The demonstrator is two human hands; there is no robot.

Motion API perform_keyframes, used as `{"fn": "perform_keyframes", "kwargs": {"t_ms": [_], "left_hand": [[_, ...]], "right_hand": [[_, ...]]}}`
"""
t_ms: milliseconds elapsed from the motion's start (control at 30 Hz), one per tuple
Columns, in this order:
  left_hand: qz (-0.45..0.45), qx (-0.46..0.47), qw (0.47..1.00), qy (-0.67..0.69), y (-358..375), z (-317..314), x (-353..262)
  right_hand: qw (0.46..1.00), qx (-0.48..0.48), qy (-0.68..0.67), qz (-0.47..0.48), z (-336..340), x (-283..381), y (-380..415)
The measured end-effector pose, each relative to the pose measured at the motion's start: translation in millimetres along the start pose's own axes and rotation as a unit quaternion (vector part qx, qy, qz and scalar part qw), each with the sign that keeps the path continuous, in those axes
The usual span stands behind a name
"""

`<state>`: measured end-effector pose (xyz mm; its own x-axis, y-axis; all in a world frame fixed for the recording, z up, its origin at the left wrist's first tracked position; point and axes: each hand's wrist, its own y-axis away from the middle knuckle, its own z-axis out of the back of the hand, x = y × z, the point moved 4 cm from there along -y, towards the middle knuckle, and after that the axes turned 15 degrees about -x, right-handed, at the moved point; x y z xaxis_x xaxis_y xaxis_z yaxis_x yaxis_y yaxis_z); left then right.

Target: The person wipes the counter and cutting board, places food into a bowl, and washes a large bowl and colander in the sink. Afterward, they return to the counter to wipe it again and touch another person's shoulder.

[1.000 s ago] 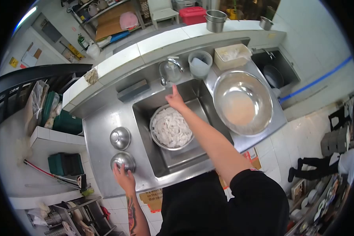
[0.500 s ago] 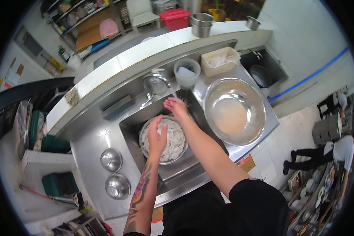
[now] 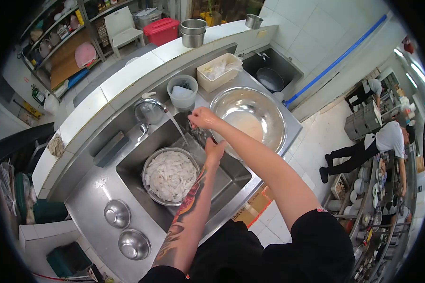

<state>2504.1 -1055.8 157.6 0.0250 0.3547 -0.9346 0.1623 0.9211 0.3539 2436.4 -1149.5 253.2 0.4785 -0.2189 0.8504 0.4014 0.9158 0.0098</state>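
My right hand (image 3: pixel 203 118) is above the sink's far right corner, beside the large steel bowl (image 3: pixel 279 137), its fingers curled in with nothing seen in them. Below it, my left hand (image 3: pixel 216 150) is over the sink near that bowl's rim, thumb apart from the fingers and empty. Water runs from the faucet (image 3: pixel 151 101) into the sink (image 3: pixel 222 188), left of both hands; splashes blur between them. A round metal container of pale, whitish pieces (image 3: pixel 171 175) stands in the sink, left of my left forearm. Pale, cloudy contents lie in the large bowl.
Two small steel bowls (image 3: pixel 117 213) sit upside down on the left counter. Behind the sink are a clear plastic tub (image 3: pixel 182 94) and a cream bin (image 3: pixel 219 73). Steel pots (image 3: pixel 193 34) stand on the tiled ledge (image 3: pixel 146 66). A person (image 3: pixel 380 141) works at the far right.
The view has shifted right. My hands have moved right, from above the filled container and by the faucet stream to beside the large bowl. My right fingers have curled in; the stream now falls unobstructed.
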Motion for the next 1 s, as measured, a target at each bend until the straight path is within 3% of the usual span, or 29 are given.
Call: {"fn": "perform_keyframes", "kwargs": {"t_ms": [33,133,200,267,300,367,400,433,500,567,600,667,700,767,800,900,967,1000], "left_hand": [[0.002,0.0,1.0,0.001,2,3,1],[-0.033,-0.008,0.999,0.005,4,36,-17],[-0.057,-0.082,0.994,0.043,6,83,-4],[-0.036,-0.079,0.996,0.006,12,144,-9],[-0.02,-0.073,0.997,0.008,19,175,-15],[0.0,-0.065,0.998,0.016,41,228,-37],[0.003,-0.062,0.998,0.022,51,249,-51],[0.0,-0.07,0.998,0.005,56,269,-58],[0.012,-0.096,0.994,-0.057,63,297,-74],[-0.009,-0.105,0.991,-0.079,64,291,-88],[-0.01,-0.108,0.991,-0.08,56,286,-82],[-0.056,-0.121,0.967,-0.218,21,271,-50],[-0.121,-0.143,0.942,-0.278,2,263,-34],[-0.173,-0.153,0.925,-0.302,9,233,-56],[-0.184,-0.149,0.919,-0.314,4,224,-53],[-0.202,-0.16,0.919,-0.298,-11,212,-40],[-0.223,-0.149,0.91,-0.317,-9,202,-61],[-0.245,-0.161,0.892,-0.343,-12,199,-61]], "right_hand": [[0.967,-0.05,0.173,0.181,11,3,11],[0.941,-0.15,0.142,0.268,57,-14,56],[0.907,-0.26,0.152,0.295,91,-45,81],[0.851,-0.312,0.336,0.257,130,-35,113],[0.855,-0.308,0.329,0.257,135,-58,122],[0.903,-0.305,0.29,0.088,133,-125,131],[0.969,-0.205,0.134,-0.043,116,-142,134],[0.981,-0.092,-0.029,-0.171,88,-152,142],[0.991,0.013,-0.054,-0.123,48,-115,163],[0.985,0.032,0.161,-0.05,6,-128,174],[0.985,0.034,0.159,-0.048,-13,-140,170],[0.979,0.017,0.204,-0.019,-45,-152,158],[0.993,0.05,0.081,-0.063,-53,-141,144],[0.958,0.063,-0.223,-0.17,-74,-116,111],[0.89,0.041,-0.393,-0.227,-89,-106,96],[0.851,0.032,-0.457,-0.256,-112,-67,32],[0.82,-0.014,-0.408,-0.402,-136,-67,-4],[0.796,0.081,-0.446,-0.401,-138,-48,-9]]}}
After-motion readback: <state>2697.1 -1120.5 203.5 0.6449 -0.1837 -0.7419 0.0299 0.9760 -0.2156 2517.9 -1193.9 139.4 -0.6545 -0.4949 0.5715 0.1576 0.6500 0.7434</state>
